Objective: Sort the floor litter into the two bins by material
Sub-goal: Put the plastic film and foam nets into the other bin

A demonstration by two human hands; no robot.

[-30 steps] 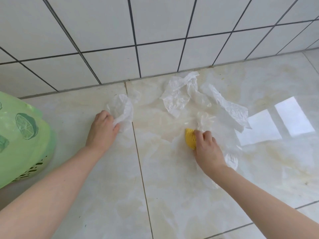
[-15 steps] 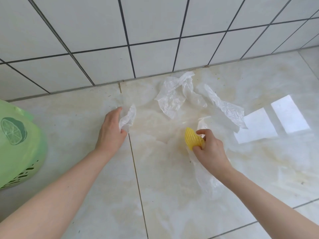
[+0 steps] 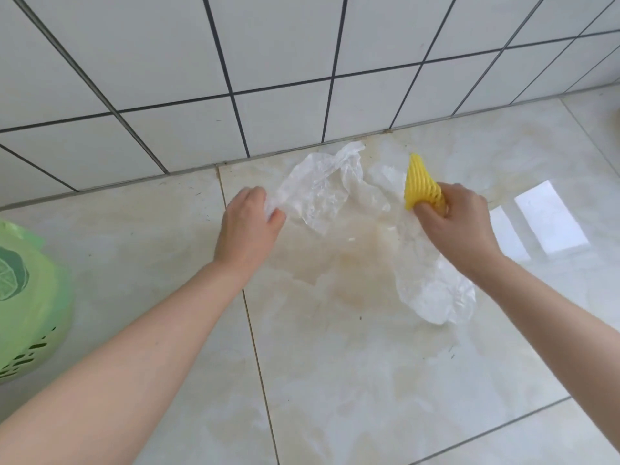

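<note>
My left hand (image 3: 250, 223) grips crumpled clear plastic at the near corner of a large thin plastic bag (image 3: 318, 193) that lies on the floor by the wall. My right hand (image 3: 456, 226) holds a yellow foam fruit net (image 3: 421, 189), which sticks up from the fist, together with a clear plastic bag (image 3: 432, 293) that trails down from the hand onto the floor. More thin plastic (image 3: 385, 176) lies behind the net. A green-lined bin (image 3: 30, 297) stands at the far left.
A white tiled wall (image 3: 268, 62) rises just behind the litter. The floor is glossy beige tile (image 3: 335, 380) with bright window reflections (image 3: 550, 219) at the right. Only one bin is in view.
My left hand has moved right, still gripping its plastic, to the big bag by the wall. My right hand has lifted the yellow net and plastic off the floor.
</note>
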